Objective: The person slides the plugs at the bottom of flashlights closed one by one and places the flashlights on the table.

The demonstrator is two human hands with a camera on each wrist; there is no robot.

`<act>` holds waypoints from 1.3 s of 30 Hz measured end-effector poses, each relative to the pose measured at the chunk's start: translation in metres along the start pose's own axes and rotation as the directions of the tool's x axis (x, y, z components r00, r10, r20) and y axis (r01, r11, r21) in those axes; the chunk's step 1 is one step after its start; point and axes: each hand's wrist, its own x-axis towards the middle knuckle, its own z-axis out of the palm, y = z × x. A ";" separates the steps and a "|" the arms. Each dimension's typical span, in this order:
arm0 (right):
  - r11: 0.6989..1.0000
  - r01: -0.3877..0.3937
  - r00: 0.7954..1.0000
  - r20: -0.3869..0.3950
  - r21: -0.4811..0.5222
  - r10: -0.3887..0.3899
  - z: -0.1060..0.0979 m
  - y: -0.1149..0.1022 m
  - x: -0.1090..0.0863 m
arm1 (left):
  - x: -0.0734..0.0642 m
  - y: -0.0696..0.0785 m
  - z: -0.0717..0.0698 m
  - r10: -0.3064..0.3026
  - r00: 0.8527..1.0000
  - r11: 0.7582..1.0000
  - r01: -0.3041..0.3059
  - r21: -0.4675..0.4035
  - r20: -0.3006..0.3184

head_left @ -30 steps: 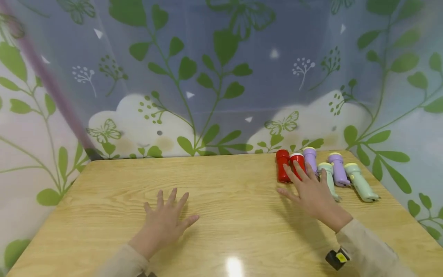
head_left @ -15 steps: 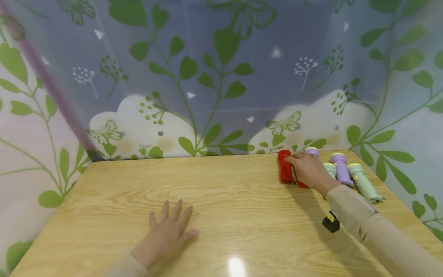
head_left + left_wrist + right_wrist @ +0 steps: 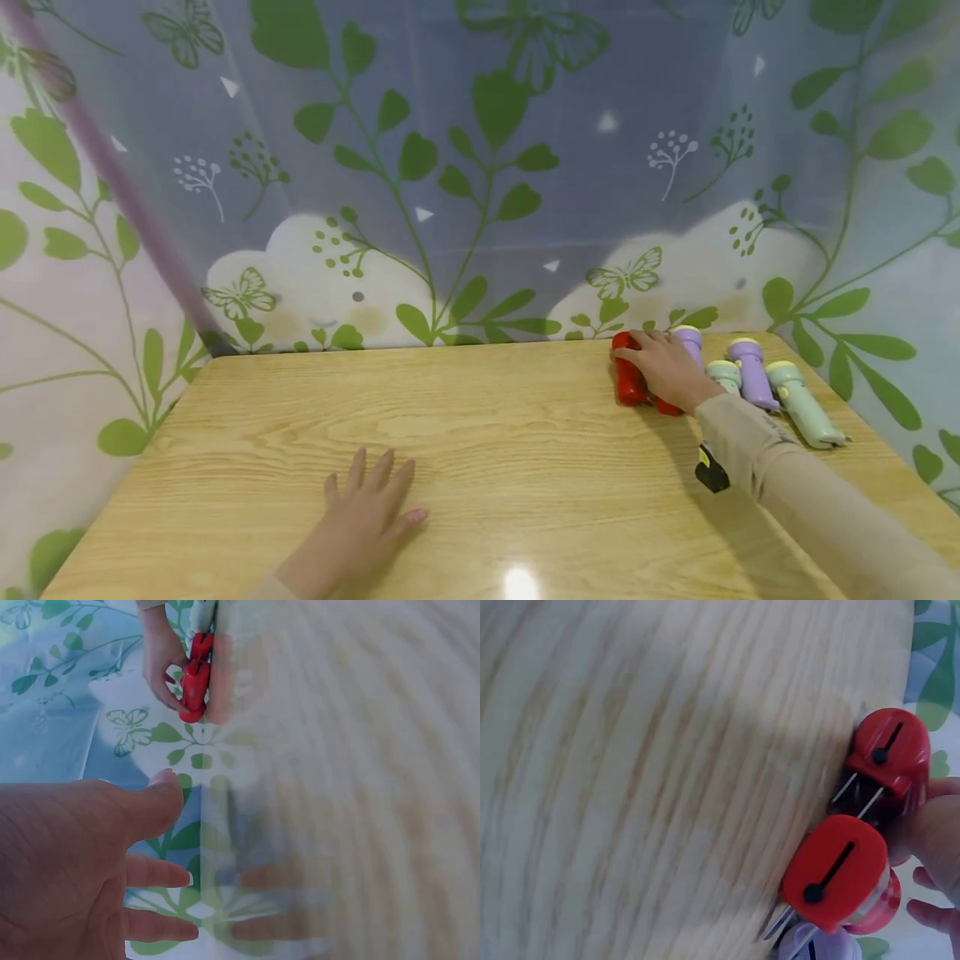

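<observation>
At the table's far right lies a group of small flashlights. The leftmost red flashlight (image 3: 629, 385) is partly covered by my right hand (image 3: 669, 367), whose fingers and thumb bend round its head end. A second red flashlight (image 3: 835, 871) sits right beside it, mostly hidden under the hand in the head view. My left hand (image 3: 367, 512) hovers low over or rests on the table at the front, fingers spread and holding nothing; its thumb (image 3: 161, 802) stands apart in the left wrist view.
Right of the red pair lie two purple flashlights, one (image 3: 754, 373) plain to see, and two pale green ones, the outer green flashlight (image 3: 806, 408) nearest the right edge. A leaf-patterned curtain (image 3: 495, 208) borders the wooden table (image 3: 450, 417) at the back and sides.
My right hand went from spread above the flashlights to bent fingers at the red ones, then shifted slightly onto the leftmost. My left hand drew a little toward the front edge.
</observation>
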 end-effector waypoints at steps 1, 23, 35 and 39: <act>1.000 0.013 1.000 0.004 -0.002 -0.013 0.002 0.000 0.001 | -0.001 -0.001 0.000 0.000 1.000 1.000 0.000 -0.003 0.000; 0.954 0.299 0.941 -0.164 -0.002 -0.295 0.007 -0.016 0.003 | -0.009 -0.007 0.001 -0.021 0.998 1.000 0.022 -0.020 0.052; 0.889 0.448 0.820 -0.439 0.095 -0.366 -0.016 -0.048 -0.003 | -0.010 -0.007 0.004 -0.042 0.998 0.997 0.038 0.072 0.053; 0.872 0.481 0.757 -0.544 0.088 -0.363 -0.027 -0.065 -0.006 | -0.010 -0.007 0.003 -0.049 0.997 0.996 0.044 0.074 0.062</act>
